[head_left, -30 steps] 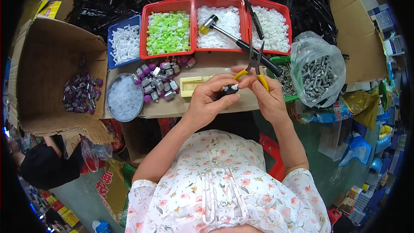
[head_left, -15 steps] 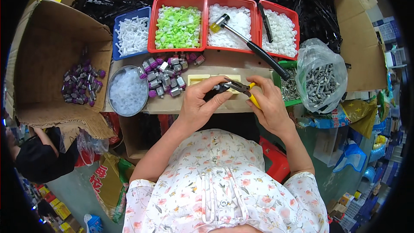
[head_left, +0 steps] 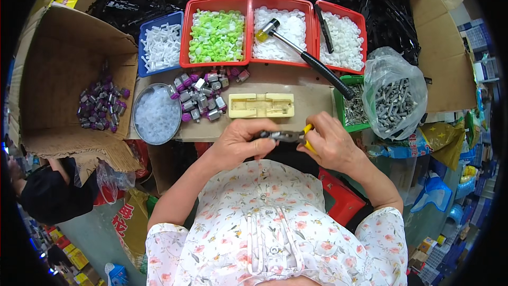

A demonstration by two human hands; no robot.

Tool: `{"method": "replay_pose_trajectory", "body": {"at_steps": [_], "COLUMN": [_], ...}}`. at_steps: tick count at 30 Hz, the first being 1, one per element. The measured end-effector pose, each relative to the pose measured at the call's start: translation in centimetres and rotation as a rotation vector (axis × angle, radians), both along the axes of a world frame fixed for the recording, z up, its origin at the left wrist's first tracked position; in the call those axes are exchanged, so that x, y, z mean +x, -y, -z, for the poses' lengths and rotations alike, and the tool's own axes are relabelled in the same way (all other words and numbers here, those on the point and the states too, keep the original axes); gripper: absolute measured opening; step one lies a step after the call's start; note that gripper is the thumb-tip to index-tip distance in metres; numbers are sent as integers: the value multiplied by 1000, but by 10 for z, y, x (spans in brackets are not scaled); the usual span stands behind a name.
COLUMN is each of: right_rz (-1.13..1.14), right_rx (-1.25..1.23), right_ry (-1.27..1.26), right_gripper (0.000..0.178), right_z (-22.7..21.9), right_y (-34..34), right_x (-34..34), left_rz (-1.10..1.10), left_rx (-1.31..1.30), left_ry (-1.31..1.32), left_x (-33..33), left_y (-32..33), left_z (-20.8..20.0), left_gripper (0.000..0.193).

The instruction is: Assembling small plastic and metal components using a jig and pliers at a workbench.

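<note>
My right hand [head_left: 330, 143] is closed round the yellow handles of a pair of pliers [head_left: 288, 136]. Their dark jaws reach left to a small black part [head_left: 266, 135], which my left hand [head_left: 244, 140] pinches; the fingers cover much of it. Both hands are just off the table's near edge, in front of my floral shirt. Behind them a cream fixture block [head_left: 261, 105] with moulded hollows lies on the table. Left of the block is a pile of small silver motors [head_left: 203, 98] with purple ends.
A hammer [head_left: 304, 55] lies across red bins [head_left: 215, 64] of white and green pieces. Left stand a bowl [head_left: 156, 140] of translucent pieces and an open carton [head_left: 47, 100]. Right, a plastic bag [head_left: 394, 92] of metal parts adjoins a green tray [head_left: 355, 127]. Another person [head_left: 55, 196] is lower left.
Both hands have come down toward my body with the pliers and the black part. The cream fixture block, partly covered before, now shows whole.
</note>
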State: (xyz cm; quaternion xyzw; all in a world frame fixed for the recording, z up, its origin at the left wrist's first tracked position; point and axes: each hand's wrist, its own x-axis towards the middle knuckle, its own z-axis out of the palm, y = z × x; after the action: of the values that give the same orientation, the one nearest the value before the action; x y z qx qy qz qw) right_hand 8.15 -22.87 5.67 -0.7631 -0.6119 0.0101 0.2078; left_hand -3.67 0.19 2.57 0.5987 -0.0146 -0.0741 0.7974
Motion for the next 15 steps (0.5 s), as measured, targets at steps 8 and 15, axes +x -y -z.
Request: {"method": "replay_pose_trajectory", "body": {"at_steps": [8, 15], "right_rz": [-170, -197], "right_rx": [86, 65], "right_ry": [69, 82], "right_gripper": [34, 34], "right_z": [-3, 3], "right_y": [-12, -32], "right_x": [-8, -10], "left_rz": [413, 391], "left_rx": [-480, -490], "left_ry": [-165, -242], "left_x": [-12, -42], "left_y": [-20, -50], "left_z": [3, 16], "left_gripper": [37, 39]}}
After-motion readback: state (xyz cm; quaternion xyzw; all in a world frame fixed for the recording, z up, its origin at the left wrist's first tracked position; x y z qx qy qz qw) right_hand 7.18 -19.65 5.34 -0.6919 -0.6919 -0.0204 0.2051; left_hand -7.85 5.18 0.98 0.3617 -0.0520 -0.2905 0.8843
